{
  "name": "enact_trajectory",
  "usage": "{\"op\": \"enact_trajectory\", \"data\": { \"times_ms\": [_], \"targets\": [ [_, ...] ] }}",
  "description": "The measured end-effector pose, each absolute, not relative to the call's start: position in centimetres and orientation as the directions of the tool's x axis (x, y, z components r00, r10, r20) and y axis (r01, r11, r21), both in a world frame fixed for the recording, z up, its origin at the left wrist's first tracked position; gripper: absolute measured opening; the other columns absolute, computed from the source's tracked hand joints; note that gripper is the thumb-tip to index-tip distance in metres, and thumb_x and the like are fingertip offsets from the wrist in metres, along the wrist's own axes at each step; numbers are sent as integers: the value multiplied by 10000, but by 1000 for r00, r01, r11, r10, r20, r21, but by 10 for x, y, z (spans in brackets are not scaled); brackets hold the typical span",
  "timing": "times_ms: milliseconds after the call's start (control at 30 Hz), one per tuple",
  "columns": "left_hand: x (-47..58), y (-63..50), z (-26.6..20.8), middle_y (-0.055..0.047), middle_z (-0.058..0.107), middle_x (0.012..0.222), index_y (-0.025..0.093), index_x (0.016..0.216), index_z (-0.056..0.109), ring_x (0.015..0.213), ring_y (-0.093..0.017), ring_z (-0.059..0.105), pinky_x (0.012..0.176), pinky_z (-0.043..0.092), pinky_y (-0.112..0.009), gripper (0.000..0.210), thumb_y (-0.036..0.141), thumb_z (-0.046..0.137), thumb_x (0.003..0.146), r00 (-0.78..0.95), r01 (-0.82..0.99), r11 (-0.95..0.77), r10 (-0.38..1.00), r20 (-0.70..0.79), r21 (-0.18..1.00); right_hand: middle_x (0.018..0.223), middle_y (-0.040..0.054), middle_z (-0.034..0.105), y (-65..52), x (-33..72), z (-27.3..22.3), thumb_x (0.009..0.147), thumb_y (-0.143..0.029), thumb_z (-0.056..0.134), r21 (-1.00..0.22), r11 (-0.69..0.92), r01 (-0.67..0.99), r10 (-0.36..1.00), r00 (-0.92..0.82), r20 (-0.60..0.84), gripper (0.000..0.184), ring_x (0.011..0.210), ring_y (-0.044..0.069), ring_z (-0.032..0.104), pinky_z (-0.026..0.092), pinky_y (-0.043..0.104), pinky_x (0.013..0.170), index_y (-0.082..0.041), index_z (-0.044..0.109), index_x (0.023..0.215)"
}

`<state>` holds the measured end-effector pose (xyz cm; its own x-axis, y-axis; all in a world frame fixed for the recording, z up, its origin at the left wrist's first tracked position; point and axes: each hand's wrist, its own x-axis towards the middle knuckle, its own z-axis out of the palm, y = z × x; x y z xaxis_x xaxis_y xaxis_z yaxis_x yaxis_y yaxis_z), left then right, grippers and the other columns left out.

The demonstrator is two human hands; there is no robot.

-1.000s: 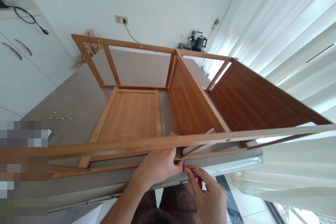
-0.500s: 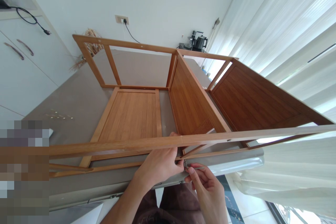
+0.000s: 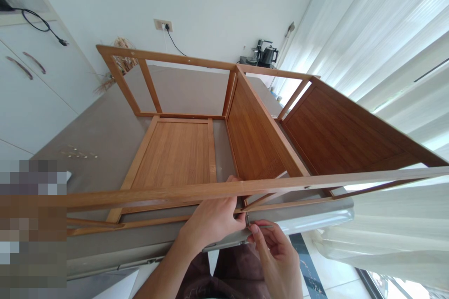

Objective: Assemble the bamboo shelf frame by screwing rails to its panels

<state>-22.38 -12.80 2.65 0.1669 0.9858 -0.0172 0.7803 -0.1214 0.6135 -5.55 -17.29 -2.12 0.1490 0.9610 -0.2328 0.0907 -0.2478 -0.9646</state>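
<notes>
A wooden shelf frame [image 3: 196, 190] with slatted side rails and several panels lies across the table. My left hand [image 3: 212, 224] reaches under its near upper rail and grips the lower rail by the middle panel [image 3: 257, 131]; the fingertips are partly hidden behind the wood. Just to the right, my right hand [image 3: 275, 247] pinches a thin L-shaped metal hex key [image 3: 267, 226]. The key's short end points up at the underside of the lower rail, close to my left thumb. Whether it sits in a bolt head is too small to tell.
Several small brass-coloured screws [image 3: 79, 153] lie on the grey-brown table [image 3: 105, 145] at the left. A loose-looking panel [image 3: 175, 149] rests flat inside the frame. A black kettle [image 3: 269, 55] stands behind, and white curtains [image 3: 379, 32] hang at the right.
My right hand has turned the hex key slightly and shifted a little downward. My left hand and the shelf frame hold still.
</notes>
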Motion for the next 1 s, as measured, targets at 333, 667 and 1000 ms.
{"op": "enact_trajectory", "data": {
  "times_ms": [333,667,1000],
  "targets": [
    [-224,-128,32,-19,597,862,223,1027,526,877,-227,652,760,458,-302,254,226,591,781,156,762,-98,987,-35,640,794,59,751,-178,-52,-18,834,-616,642,-909,-108,403,983,183,-36,416,703,189,719,553,214,607,-212,711,904],
    [-223,-129,32,-32,602,911,223,1051,521,899,-230,651,769,462,-304,275,222,593,786,156,762,-101,987,-30,639,938,60,733,-174,-42,-18,993,-366,514,-691,352,632,923,-110,369,243,815,172,709,572,235,772,-238,720,978],
    [-223,-129,31,-48,613,947,219,1127,508,951,-246,649,765,463,-306,344,223,590,793,155,757,-105,988,-22,645,937,46,720,-163,-34,-16,1011,-288,485,-597,484,640,870,-278,408,204,822,152,715,567,208,775,-242,683,1000]
  ]
}}
